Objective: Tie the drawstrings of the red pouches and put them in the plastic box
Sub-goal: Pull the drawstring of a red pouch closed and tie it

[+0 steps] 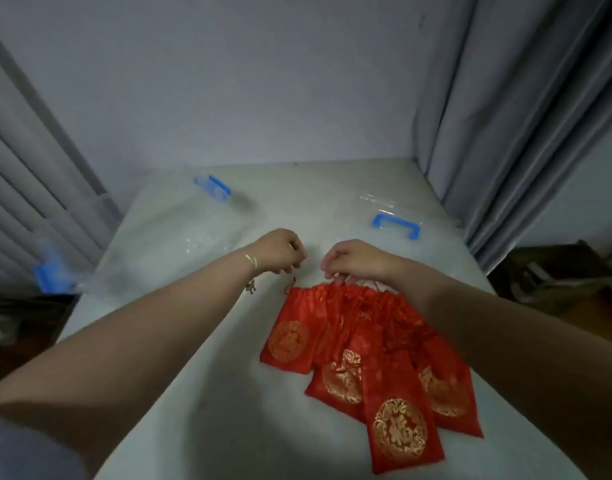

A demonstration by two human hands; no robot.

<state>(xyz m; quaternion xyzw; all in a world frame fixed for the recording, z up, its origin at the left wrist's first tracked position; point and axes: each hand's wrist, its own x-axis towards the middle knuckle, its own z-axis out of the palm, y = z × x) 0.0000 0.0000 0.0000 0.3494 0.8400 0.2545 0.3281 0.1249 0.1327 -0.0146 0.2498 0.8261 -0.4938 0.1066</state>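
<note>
Several red pouches point(370, 358) with gold round emblems lie fanned out on the white table point(211, 410), mouths pointing away from me. My right hand point(356, 259) hovers over their mouths and pinches red drawstrings with curled fingers. My left hand point(280, 249), a thin bracelet on its wrist, has its fingers curled above the leftmost pouch point(289, 336), next to a loose drawstring end point(290, 284); whether it holds the string is hard to tell. A clear plastic box point(166, 237) with blue clips stands at the left rear.
A clear lid with a blue handle point(396, 226) lies at the right rear of the table. Grey curtains point(505, 116) hang on the right, a pale wall behind. Dark furniture point(554, 275) stands off the table's right edge.
</note>
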